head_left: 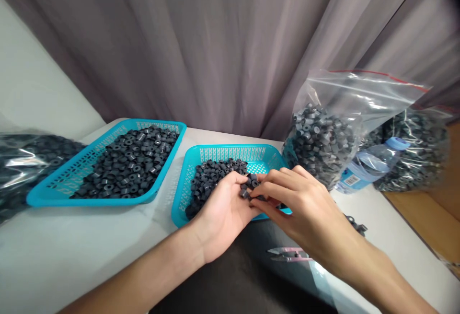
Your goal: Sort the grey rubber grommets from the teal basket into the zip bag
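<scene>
My left hand [226,218] is turned palm up and cupped around several small dark grey ring-shaped pieces [245,192]. Above that palm, my right hand [305,203] bends in with thumb and fingers pinched at one of the pieces; its fingertips partly cover it. Both hands are over the front of a small blue plastic basket [230,147]. A heap of the same dark pieces [208,177] fills its left side, while the bottom shows at the back right. My hands hide the basket's front right part.
A larger blue basket [104,203] of pieces stands left, beside a filled plastic bag [39,153]. At right are a zip bag [323,136] of pieces, a water bottle [373,165] and another full bag [420,146]. Pink-handled thread snips [289,255] lie near; loose pieces [355,226] sit right.
</scene>
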Demonstrator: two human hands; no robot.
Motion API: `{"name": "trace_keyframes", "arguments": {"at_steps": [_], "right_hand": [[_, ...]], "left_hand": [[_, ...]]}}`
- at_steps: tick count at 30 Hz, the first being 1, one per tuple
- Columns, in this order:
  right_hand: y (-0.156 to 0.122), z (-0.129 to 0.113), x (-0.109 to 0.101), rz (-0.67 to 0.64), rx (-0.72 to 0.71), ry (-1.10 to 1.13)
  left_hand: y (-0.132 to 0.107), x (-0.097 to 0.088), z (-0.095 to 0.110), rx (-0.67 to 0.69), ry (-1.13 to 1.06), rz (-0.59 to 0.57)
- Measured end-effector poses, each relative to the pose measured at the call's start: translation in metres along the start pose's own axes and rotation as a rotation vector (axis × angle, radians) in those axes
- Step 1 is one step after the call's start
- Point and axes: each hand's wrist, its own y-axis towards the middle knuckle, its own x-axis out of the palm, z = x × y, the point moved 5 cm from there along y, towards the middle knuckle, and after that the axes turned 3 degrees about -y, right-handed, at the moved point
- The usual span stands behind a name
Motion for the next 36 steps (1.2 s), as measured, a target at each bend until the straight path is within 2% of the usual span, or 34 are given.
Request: {"name": "trace_keyframes", "arguments": {"at_steps": [7, 10, 13, 17, 21, 26, 29, 31, 33, 36], "right_hand": [[0.003, 0.004, -0.002, -0.073, 0.041, 0.138], [0.005, 0.004, -0.003, -0.086, 0.064, 0.298], [0.007, 0.011, -0.006, 0.004, 0.106, 0.512], [0.009, 0.040, -0.006, 0.175, 0.244, 0.785], [0.010, 0.070, 0.006, 0.226, 0.347, 0.893], [0.012, 0.082, 0.037, 0.059, 0.306, 0.868], [0.012, 0.083, 0.051, 0.047, 0.283, 0.797], [0.013, 0.081, 0.057, 0.050, 0.280, 0.762], [0.013, 0.078, 0.060, 0.054, 0.274, 0.735], [0.014, 0.074, 0.062, 0.062, 0.264, 0.709]], "left_hand": [[0.002, 0.002, 0.002, 0.008, 0.061, -0.005], [0.004, -0.002, 0.003, 0.017, 0.067, 0.023], [0.006, -0.008, 0.003, 0.024, 0.044, 0.086], [0.006, -0.011, 0.004, 0.002, 0.038, 0.117], [0.007, -0.011, 0.004, -0.030, 0.072, 0.084], [0.009, -0.012, 0.011, 0.011, 0.211, 0.051], [0.007, -0.010, 0.024, 0.050, 0.274, 0.060], [0.007, -0.004, 0.036, 0.083, 0.319, 0.067], [0.011, 0.012, 0.054, 0.148, 0.383, 0.045], [0.026, 0.062, 0.091, 0.360, 0.549, -0.023]]}}
